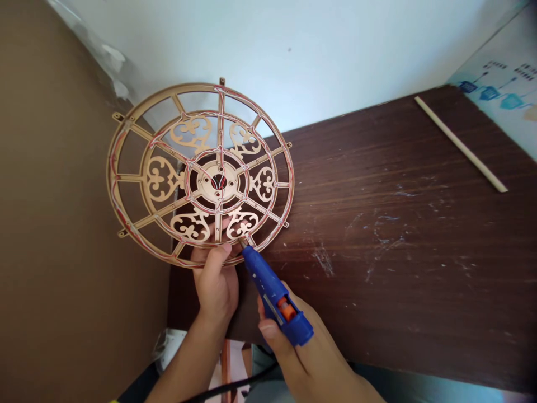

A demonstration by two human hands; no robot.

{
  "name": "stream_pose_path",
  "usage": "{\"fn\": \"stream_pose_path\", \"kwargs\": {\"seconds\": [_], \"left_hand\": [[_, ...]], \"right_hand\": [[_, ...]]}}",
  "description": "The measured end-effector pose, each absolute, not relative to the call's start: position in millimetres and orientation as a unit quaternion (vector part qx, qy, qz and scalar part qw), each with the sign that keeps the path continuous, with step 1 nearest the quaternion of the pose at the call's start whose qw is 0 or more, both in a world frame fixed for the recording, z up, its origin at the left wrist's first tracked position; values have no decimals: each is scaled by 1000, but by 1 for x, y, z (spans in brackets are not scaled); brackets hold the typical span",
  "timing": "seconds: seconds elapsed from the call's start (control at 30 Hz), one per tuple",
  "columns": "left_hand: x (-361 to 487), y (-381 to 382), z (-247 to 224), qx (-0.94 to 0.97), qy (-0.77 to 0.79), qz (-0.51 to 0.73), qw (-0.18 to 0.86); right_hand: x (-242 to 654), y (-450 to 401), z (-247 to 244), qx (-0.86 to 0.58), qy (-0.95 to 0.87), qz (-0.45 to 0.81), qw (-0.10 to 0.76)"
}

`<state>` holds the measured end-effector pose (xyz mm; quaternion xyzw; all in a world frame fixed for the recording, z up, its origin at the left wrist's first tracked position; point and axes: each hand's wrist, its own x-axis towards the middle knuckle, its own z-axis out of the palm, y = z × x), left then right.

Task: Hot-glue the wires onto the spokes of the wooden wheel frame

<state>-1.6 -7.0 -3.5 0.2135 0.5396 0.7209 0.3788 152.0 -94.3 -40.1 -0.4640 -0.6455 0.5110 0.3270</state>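
My left hand [216, 280] grips the lower edge of a round gold-coloured openwork frame [218, 196], thumb in front and fingers behind. The frame is tilted up and faces me, with spokes, rings and scroll ornaments. Red and white wires [218, 180] run along its channels and bunch at the centre hole. In my right hand [289, 330] is a blue hot glue gun [272, 291] with an orange part at its back. Its nozzle [243, 242] is at the frame's lower right ring; whether it touches I cannot tell.
A dark brown scratched table [398, 268] stretches to the right. On its far right lies a pale stick [461, 144]. A brown panel [75, 224] stands close on the left, and a white wall [335, 56] rises behind. The black cord [235, 385] runs below my hands.
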Motion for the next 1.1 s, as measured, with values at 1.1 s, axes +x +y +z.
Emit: {"fn": "stream_pose_path", "kwargs": {"seconds": [1.1], "left_hand": [[4,-6,-4,219,560,728,329]], "right_hand": [[155,-80,-24,-411,-666,525,334]]}}
